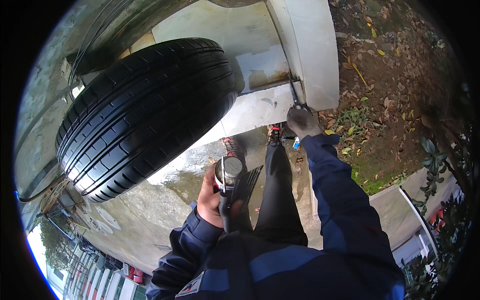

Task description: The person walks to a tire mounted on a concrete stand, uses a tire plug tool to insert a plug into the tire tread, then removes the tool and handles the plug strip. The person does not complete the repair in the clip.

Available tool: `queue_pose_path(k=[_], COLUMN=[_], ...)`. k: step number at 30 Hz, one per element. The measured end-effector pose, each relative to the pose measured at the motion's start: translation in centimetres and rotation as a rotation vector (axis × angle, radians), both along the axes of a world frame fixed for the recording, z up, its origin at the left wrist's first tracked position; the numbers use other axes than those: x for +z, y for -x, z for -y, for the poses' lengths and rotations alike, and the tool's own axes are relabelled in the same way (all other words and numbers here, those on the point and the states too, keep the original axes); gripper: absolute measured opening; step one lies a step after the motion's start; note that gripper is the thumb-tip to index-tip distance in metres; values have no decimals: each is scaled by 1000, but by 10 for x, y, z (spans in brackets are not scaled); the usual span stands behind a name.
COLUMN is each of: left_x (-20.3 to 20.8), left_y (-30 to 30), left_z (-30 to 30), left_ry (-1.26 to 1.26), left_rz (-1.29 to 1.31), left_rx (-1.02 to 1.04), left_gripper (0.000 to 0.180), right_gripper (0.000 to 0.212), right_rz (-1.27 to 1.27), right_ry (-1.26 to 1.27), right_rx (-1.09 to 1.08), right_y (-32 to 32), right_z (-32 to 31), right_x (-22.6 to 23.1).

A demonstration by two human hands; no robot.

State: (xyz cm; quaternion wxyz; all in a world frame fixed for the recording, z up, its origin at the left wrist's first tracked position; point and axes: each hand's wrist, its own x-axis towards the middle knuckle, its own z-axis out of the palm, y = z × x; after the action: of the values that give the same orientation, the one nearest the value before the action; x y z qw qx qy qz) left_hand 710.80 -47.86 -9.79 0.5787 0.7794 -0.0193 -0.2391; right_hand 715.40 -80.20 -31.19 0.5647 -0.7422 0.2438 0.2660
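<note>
Here, the person's left hand [209, 202] is wrapped around a small can [233, 167] with a round metal lid and a black-handled tool [226, 207], above the legs. The right hand [302, 123] reaches to a slender dark tool [295, 93] by the pale ledge [255, 108], its grip too obscured to tell; a big black tyre [150, 115] sits upper left.

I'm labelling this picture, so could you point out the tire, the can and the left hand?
Tire [150, 117]: head view, middle of the tread.
Can [233, 166]: head view, round top.
Left hand [209, 201]: head view, between fingertips and cuff.
</note>
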Motion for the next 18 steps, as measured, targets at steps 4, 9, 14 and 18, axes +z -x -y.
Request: queue_pose_path(k=[4,9,14,18], left_x=[-7,-14,-14,-24], left_y=[-10,-20,-24,-18], left_z=[9,15,18,19], left_ry=[58,-45,-275,-240], left_rz=[-11,5,198,207], left_rx=[-59,-223,-421,-465], left_gripper=[34,32,17,19], right_gripper=[40,44,54,63], right_rz=[33,-83,123,165], right_ry=[-730,-705,-477,-362], right_rx=[157,384,521,661], right_y=[-13,-31,-19,-3], right_z=[-31,-49,-54,-55], right_x=[111,161,152,142])
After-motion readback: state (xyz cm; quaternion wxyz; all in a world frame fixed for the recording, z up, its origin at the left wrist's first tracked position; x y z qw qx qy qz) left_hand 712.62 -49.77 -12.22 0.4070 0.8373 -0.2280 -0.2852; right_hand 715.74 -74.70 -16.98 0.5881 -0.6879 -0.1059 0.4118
